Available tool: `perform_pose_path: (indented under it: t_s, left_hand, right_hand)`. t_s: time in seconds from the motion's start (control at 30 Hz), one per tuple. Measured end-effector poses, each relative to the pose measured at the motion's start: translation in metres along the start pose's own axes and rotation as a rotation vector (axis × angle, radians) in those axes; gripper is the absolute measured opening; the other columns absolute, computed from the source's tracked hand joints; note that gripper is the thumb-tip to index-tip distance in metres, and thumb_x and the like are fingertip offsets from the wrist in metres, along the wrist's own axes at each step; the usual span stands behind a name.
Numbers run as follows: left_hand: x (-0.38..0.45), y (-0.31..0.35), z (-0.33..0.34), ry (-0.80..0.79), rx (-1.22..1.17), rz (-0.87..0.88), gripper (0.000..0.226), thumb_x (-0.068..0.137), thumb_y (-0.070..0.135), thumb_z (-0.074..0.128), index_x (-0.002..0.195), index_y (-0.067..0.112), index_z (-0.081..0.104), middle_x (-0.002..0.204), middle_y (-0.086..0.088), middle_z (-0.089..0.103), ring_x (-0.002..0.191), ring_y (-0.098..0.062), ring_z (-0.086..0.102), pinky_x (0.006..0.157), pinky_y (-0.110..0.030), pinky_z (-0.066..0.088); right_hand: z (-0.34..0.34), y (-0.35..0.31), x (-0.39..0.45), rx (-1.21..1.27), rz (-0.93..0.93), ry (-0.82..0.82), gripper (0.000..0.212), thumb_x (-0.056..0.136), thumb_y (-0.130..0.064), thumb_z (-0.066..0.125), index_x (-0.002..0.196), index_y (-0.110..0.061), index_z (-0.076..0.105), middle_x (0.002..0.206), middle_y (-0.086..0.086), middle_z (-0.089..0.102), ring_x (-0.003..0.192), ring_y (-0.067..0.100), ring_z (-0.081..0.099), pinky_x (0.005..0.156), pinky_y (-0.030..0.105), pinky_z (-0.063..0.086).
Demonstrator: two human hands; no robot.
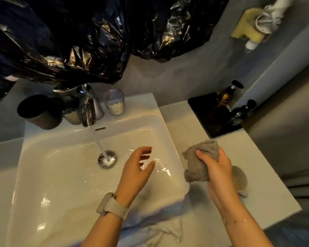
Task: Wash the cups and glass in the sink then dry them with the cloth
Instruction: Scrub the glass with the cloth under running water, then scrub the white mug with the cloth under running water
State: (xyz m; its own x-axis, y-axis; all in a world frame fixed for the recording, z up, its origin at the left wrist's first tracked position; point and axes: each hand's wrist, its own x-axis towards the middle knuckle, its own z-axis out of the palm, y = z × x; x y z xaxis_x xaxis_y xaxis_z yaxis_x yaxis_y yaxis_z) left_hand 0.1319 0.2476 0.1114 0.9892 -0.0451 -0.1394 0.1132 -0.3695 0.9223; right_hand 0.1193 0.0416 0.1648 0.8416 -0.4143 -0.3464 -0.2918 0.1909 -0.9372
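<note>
My right hand (214,166) grips a bunched grey cloth (196,164) over the counter just right of the sink (43,157). My left hand (137,168), a watch on its wrist, hovers with relaxed fingers over the right side of the basin and holds nothing. Water runs from the tap (87,111) onto the drain (107,158). On the sink's back ledge stand a dark cup (37,113), a smaller cup (72,114) partly hidden behind the tap, and a glass (114,102).
Black plastic sheeting (78,41) hangs above the sink's back. Two pump bottles (227,94) (243,111) stand on a dark tray (212,118) at the back right. A round pale object (240,179) lies on the counter behind my right hand. A white towel (159,227) drapes over the front edge.
</note>
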Motion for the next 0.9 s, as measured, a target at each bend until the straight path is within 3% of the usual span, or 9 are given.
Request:
perform_pose_path:
  t_s: [0.13,0.27,0.37,0.47,0.63,0.73,0.8,0.9]
  left_hand:
    - [-0.019,0.011,0.035,-0.03,0.036,0.022,0.037,0.09,0.013,0.07,0.119,0.032,0.056,0.119,0.015,0.062,0.106,0.004,0.059,0.088,-0.014,0.047]
    - [-0.034,0.028,0.091,-0.031,-0.001,-0.02,0.033,0.092,0.013,0.067,0.116,0.034,0.059,0.114,0.014,0.066,0.1,0.0,0.063,0.087,-0.021,0.052]
    - [-0.037,0.036,0.141,-0.077,-0.01,-0.04,0.036,0.09,0.013,0.069,0.119,0.032,0.06,0.115,0.014,0.066,0.1,0.001,0.062,0.087,-0.021,0.052]
    - [-0.035,0.034,0.19,-0.183,0.063,-0.043,0.049,0.087,0.017,0.073,0.129,0.031,0.052,0.127,0.014,0.058,0.112,0.004,0.055,0.091,-0.014,0.046]
    - [-0.026,0.019,0.251,-0.309,0.211,-0.156,0.089,0.079,0.022,0.082,0.15,0.025,0.028,0.154,0.002,0.036,0.141,-0.017,0.037,0.11,-0.023,0.031]
    - [-0.017,0.013,0.276,-0.362,0.234,-0.157,0.112,0.07,0.037,0.088,0.155,0.023,0.018,0.161,0.0,0.027,0.146,-0.02,0.03,0.116,-0.031,0.027]
    - [-0.01,0.01,0.288,-0.364,0.205,-0.148,0.119,0.063,0.049,0.089,0.155,0.024,0.019,0.16,0.002,0.03,0.144,-0.019,0.033,0.118,-0.036,0.031]
    - [-0.003,0.002,0.297,-0.32,0.15,-0.08,0.104,0.056,0.065,0.083,0.143,0.035,0.035,0.145,0.009,0.048,0.131,-0.014,0.049,0.109,-0.039,0.046]
  right_hand:
    - [-0.049,0.0,0.0,0.036,0.001,0.045,0.027,0.087,-0.004,0.065,0.113,-0.009,0.063,0.107,0.014,0.069,0.103,0.032,0.065,0.091,0.046,0.054]
    - [-0.107,-0.001,0.012,-0.009,0.008,0.003,0.022,0.087,-0.007,0.067,0.107,-0.016,0.066,0.105,0.009,0.07,0.101,0.029,0.067,0.089,0.047,0.055]
    - [-0.147,-0.005,0.025,-0.035,0.004,0.001,0.021,0.087,-0.007,0.066,0.105,-0.018,0.066,0.102,0.005,0.07,0.098,0.023,0.067,0.079,0.035,0.057]
    - [-0.177,-0.005,0.036,-0.079,-0.007,-0.009,0.023,0.087,-0.006,0.066,0.105,-0.02,0.064,0.102,0.001,0.069,0.096,0.015,0.066,0.074,0.022,0.055]
    - [-0.206,0.001,0.05,-0.117,0.018,-0.031,0.027,0.086,-0.005,0.067,0.104,-0.025,0.064,0.103,-0.003,0.069,0.095,0.007,0.066,0.069,0.014,0.054]
    - [-0.215,0.004,0.056,-0.123,0.021,-0.031,0.028,0.085,-0.005,0.068,0.101,-0.028,0.063,0.102,-0.005,0.069,0.095,0.007,0.066,0.068,0.015,0.054]
    - [-0.218,0.006,0.06,-0.131,0.026,-0.035,0.027,0.085,-0.005,0.068,0.102,-0.026,0.064,0.103,-0.003,0.07,0.095,0.009,0.066,0.07,0.017,0.055]
    - [-0.221,0.006,0.067,-0.138,0.026,-0.036,0.026,0.085,-0.003,0.067,0.101,-0.023,0.065,0.101,-0.001,0.071,0.094,0.011,0.068,0.074,0.019,0.057]
